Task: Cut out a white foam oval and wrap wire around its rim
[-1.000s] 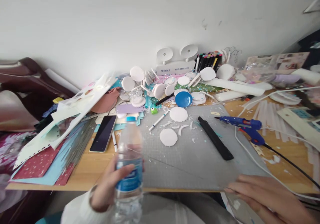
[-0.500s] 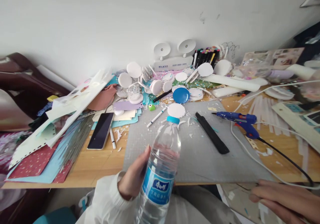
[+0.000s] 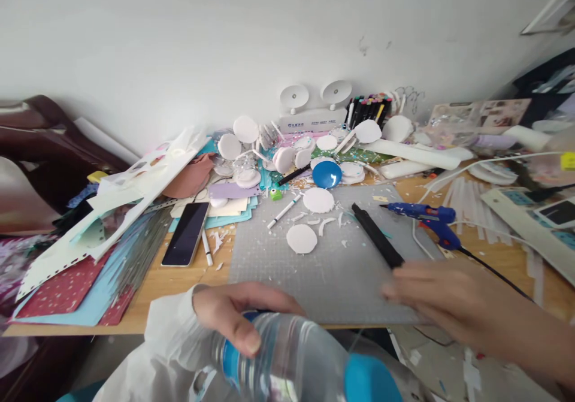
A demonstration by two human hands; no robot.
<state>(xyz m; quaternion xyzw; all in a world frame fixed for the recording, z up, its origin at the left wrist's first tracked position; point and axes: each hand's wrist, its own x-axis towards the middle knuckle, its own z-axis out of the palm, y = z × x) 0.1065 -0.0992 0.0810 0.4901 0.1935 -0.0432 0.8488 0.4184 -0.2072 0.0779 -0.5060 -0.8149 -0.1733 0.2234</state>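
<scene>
My left hand (image 3: 245,312) is wrapped round a clear plastic water bottle (image 3: 296,354) with a blue label. The bottle lies tilted on its side in front of the table edge, its blue cap (image 3: 371,378) pointing to the lower right. My right hand (image 3: 442,288) is over the right part of the grey cutting mat (image 3: 269,276), smeared by motion. Its fingertips are close to the lower end of a black bar-shaped tool (image 3: 377,234); whether they touch it I cannot tell. Two white discs, one a foam-like round (image 3: 302,239), lie on the mat among scraps.
A blue glue gun (image 3: 422,213) with its cord lies to the right, beside glue sticks and a power strip (image 3: 530,222). A phone (image 3: 185,234) and a white pen (image 3: 284,211) are on the left. White discs, a blue disc (image 3: 326,174) and markers (image 3: 368,109) crowd the back.
The bottle has tipped from upright to lying sideways and come lower, uncovering a white disc on the mat. My right hand has moved up and left, to the black tool's end.
</scene>
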